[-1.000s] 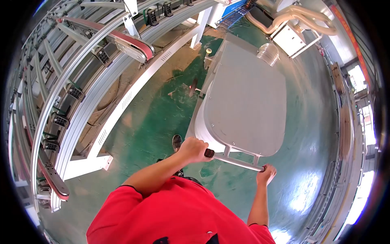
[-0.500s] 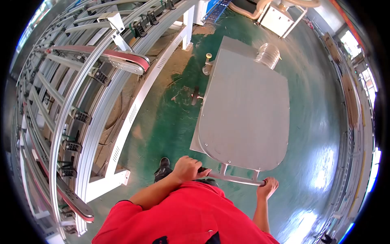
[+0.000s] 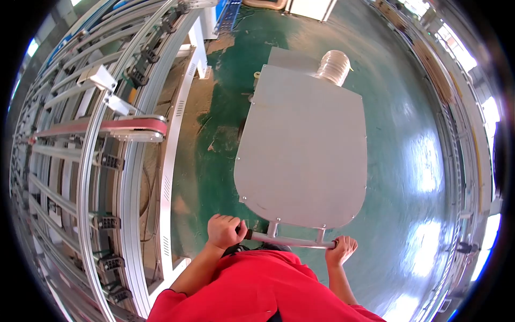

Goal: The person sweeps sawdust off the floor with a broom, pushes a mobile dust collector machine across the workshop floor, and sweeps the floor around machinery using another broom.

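Note:
A large grey metal machine (image 3: pixel 303 145) with a flat, rounded top panel stands in front of me. From its near side extends a metal push handle (image 3: pixel 292 242) on two short posts. My left hand (image 3: pixel 226 232) is closed around the dark grip at the handle's left end. At the other end, my right hand (image 3: pixel 342 250) wraps the right grip. A ribbed, translucent hose (image 3: pixel 333 67) sticks out at the machine's far right corner. The machine's underside is hidden by the top panel.
A long frame of aluminium rails (image 3: pixel 126 214) with a red belt arm (image 3: pixel 134 126) runs along my left. Its white base beam (image 3: pixel 170 177) lies near the machine. A white cabinet (image 3: pixel 314 8) is at the far end. Rails and boards (image 3: pixel 429 64) line the right side.
The view has turned, and the machine now sits further left and straighter in it. More floor shows on the right. Both hands have kept hold of the handle.

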`<state>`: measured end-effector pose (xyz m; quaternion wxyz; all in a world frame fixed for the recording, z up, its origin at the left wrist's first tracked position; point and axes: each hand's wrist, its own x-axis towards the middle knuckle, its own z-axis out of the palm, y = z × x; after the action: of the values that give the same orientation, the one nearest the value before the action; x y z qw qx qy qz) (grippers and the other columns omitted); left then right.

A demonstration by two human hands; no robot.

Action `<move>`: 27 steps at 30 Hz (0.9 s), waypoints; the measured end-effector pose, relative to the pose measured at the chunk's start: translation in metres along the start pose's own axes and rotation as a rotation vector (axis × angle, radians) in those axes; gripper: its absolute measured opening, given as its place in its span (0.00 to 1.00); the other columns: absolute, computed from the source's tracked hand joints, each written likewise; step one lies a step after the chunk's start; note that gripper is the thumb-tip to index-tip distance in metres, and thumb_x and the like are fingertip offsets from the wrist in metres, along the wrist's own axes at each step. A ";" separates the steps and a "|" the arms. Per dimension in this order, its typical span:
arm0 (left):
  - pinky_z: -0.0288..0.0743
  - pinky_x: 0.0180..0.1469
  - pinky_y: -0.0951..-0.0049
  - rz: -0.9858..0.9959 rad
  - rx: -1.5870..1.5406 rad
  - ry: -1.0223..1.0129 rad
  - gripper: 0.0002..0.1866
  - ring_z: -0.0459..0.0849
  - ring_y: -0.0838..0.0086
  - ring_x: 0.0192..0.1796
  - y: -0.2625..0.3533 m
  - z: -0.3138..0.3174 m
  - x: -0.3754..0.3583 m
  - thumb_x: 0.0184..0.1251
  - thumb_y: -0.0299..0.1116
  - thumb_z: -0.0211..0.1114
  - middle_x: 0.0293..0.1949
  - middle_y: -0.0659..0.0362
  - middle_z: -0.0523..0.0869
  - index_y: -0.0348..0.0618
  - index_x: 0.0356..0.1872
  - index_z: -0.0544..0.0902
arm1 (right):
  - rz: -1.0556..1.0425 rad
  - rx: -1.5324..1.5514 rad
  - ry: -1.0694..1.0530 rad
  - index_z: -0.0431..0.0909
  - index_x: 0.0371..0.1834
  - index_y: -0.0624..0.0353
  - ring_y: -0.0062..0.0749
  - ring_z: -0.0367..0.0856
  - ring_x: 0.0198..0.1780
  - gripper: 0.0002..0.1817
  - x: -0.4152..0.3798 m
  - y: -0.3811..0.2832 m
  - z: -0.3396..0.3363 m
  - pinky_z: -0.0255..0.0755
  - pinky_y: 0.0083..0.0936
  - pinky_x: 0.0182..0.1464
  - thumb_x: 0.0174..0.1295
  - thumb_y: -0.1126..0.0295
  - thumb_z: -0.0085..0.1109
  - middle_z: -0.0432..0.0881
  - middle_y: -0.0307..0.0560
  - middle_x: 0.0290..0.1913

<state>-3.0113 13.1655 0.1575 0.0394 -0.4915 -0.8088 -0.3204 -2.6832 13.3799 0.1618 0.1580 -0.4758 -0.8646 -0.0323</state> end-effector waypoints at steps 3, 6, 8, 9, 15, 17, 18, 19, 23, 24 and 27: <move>0.64 0.24 0.64 0.024 0.005 -0.005 0.13 0.76 0.63 0.18 -0.014 -0.004 0.018 0.48 0.32 0.66 0.13 0.60 0.74 0.49 0.12 0.71 | 0.035 0.006 0.019 0.71 0.21 0.54 0.45 0.72 0.38 0.09 -0.002 -0.017 0.001 0.63 0.42 0.53 0.36 0.78 0.60 0.73 0.44 0.27; 0.64 0.23 0.63 0.056 0.018 -0.023 0.13 0.76 0.62 0.18 -0.028 0.003 0.033 0.49 0.31 0.65 0.13 0.60 0.74 0.49 0.12 0.70 | 0.063 -0.001 0.053 0.72 0.19 0.54 0.44 0.72 0.38 0.08 0.003 -0.023 0.008 0.63 0.41 0.53 0.36 0.77 0.61 0.73 0.44 0.27; 0.64 0.23 0.63 0.060 0.020 -0.036 0.13 0.76 0.62 0.18 -0.034 0.008 0.046 0.49 0.31 0.65 0.13 0.60 0.75 0.48 0.12 0.70 | 0.085 0.006 0.069 0.72 0.19 0.54 0.44 0.72 0.38 0.08 0.010 -0.028 0.009 0.63 0.41 0.54 0.36 0.77 0.61 0.74 0.44 0.27; 0.64 0.23 0.63 0.058 0.021 -0.044 0.13 0.76 0.62 0.18 -0.035 0.010 0.051 0.49 0.31 0.64 0.13 0.60 0.75 0.48 0.12 0.70 | 0.095 0.014 0.052 0.74 0.19 0.54 0.44 0.72 0.39 0.07 0.017 -0.032 0.005 0.62 0.41 0.55 0.36 0.76 0.62 0.74 0.44 0.28; 0.65 0.23 0.61 0.105 0.030 -0.031 0.12 0.76 0.60 0.18 -0.031 0.029 0.098 0.51 0.31 0.64 0.14 0.59 0.76 0.48 0.13 0.72 | 0.136 -0.040 0.046 0.75 0.20 0.54 0.44 0.73 0.41 0.07 0.052 -0.017 0.023 0.62 0.41 0.54 0.37 0.75 0.63 0.75 0.45 0.29; 0.66 0.23 0.60 0.100 0.038 -0.039 0.12 0.77 0.59 0.18 -0.032 0.043 0.112 0.52 0.32 0.64 0.14 0.58 0.77 0.48 0.14 0.73 | 0.150 -0.049 0.028 0.76 0.21 0.54 0.44 0.73 0.41 0.06 0.071 -0.013 0.025 0.63 0.40 0.56 0.39 0.75 0.63 0.75 0.45 0.30; 0.67 0.23 0.60 0.105 0.026 -0.039 0.12 0.77 0.59 0.18 -0.030 0.049 0.120 0.53 0.33 0.64 0.14 0.58 0.77 0.48 0.14 0.73 | 0.149 -0.055 0.033 0.76 0.21 0.53 0.44 0.73 0.41 0.06 0.081 -0.008 0.028 0.63 0.40 0.56 0.40 0.75 0.63 0.75 0.45 0.30; 0.67 0.23 0.60 0.107 0.015 -0.038 0.12 0.77 0.58 0.18 -0.027 0.056 0.130 0.53 0.33 0.64 0.14 0.58 0.78 0.47 0.14 0.73 | 0.146 -0.060 0.038 0.76 0.21 0.53 0.44 0.73 0.41 0.06 0.091 0.000 0.033 0.63 0.40 0.56 0.40 0.75 0.63 0.75 0.45 0.30; 0.70 0.23 0.58 0.085 0.001 -0.037 0.13 0.78 0.57 0.17 -0.007 0.082 0.170 0.54 0.34 0.64 0.14 0.56 0.79 0.47 0.13 0.75 | 0.131 -0.058 0.052 0.77 0.22 0.55 0.44 0.74 0.41 0.04 0.140 0.029 0.045 0.63 0.38 0.54 0.43 0.77 0.60 0.77 0.45 0.31; 0.70 0.23 0.58 0.077 0.005 -0.036 0.13 0.78 0.57 0.17 -0.002 0.091 0.181 0.54 0.34 0.63 0.14 0.56 0.79 0.46 0.13 0.75 | 0.137 -0.063 0.050 0.77 0.22 0.55 0.44 0.74 0.42 0.04 0.153 0.038 0.050 0.63 0.38 0.55 0.43 0.77 0.60 0.77 0.45 0.31; 0.72 0.24 0.57 0.049 -0.015 -0.086 0.14 0.80 0.55 0.20 0.013 0.114 0.212 0.58 0.36 0.62 0.16 0.54 0.80 0.45 0.15 0.76 | 0.146 -0.084 0.005 0.79 0.25 0.55 0.43 0.74 0.45 0.02 0.196 0.064 0.060 0.62 0.40 0.61 0.48 0.74 0.62 0.78 0.46 0.33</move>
<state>-3.0815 13.3966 0.1536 0.0087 -0.5249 -0.7951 -0.3037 -2.7416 13.5860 0.1586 0.1420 -0.5438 -0.8251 -0.0580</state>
